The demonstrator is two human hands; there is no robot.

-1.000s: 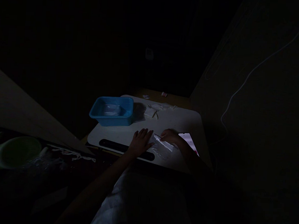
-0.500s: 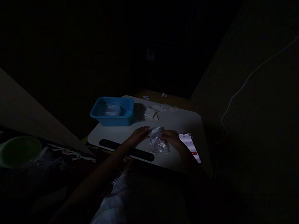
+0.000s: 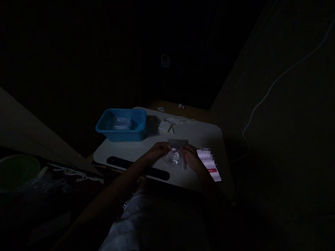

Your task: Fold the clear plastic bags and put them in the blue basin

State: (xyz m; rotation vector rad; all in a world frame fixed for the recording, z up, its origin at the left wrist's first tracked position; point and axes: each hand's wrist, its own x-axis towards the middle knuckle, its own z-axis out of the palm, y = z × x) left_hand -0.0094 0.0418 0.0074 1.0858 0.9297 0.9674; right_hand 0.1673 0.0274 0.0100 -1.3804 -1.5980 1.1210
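A clear, crinkled plastic bag (image 3: pixel 174 157) hangs between my two hands, low over the small white table (image 3: pixel 201 137). My left hand (image 3: pixel 158 150) pinches its left edge near the top. At the right edge, my right hand (image 3: pixel 190 157) has its fingers closed on the plastic. Just right of that hand lies a lit phone (image 3: pixel 209 165). The blue basin (image 3: pixel 120 136) stands at the table's left with a clear plastic item (image 3: pixel 122 123) inside. The scene is very dark, so the bag's contents cannot be made out.
Behind the bag lie small scissors (image 3: pixel 171 129) and crumpled white material (image 3: pixel 175 120). A small spool (image 3: pixel 181 106) sits beyond the table's back edge. A black slotted strip (image 3: pixel 156 173) runs along the front. A green basket (image 3: pixel 15 173) is at lower left, and a white cable (image 3: pixel 275 82) crosses the right wall.
The bag has been turned and spread flatter between my hands. The view has shifted slightly, so the table and its objects appear a little further left.
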